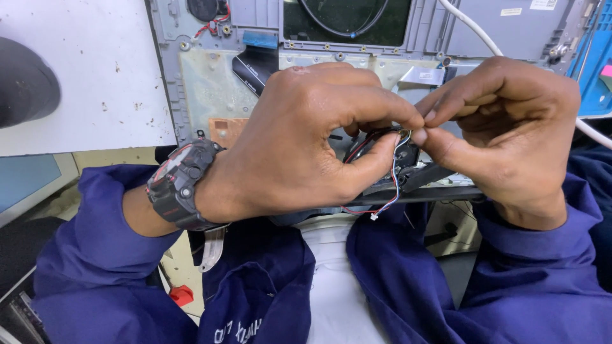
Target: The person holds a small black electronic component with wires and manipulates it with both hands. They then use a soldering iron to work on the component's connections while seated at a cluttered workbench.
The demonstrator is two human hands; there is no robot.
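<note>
My left hand (306, 137) and my right hand (503, 134) meet at the middle of the view, fingertips pinched together on a thin bundle of red, blue and white wires (390, 185). The wires hang down to a small white connector (373, 217) at the loose end. They come from a small dark part (408, 156) mostly hidden behind my fingers. Behind both hands lies an opened grey laptop chassis (210, 83) with its inner metal frame showing. A black and red wristwatch (182, 185) sits on my left wrist.
A white cable (475, 28) runs across the chassis to the right. A black flat ribbon (252, 67) lies on the frame. A blue crate (596, 64) stands at the far right, a white worktop (76, 76) at the left. My blue sleeves fill the foreground.
</note>
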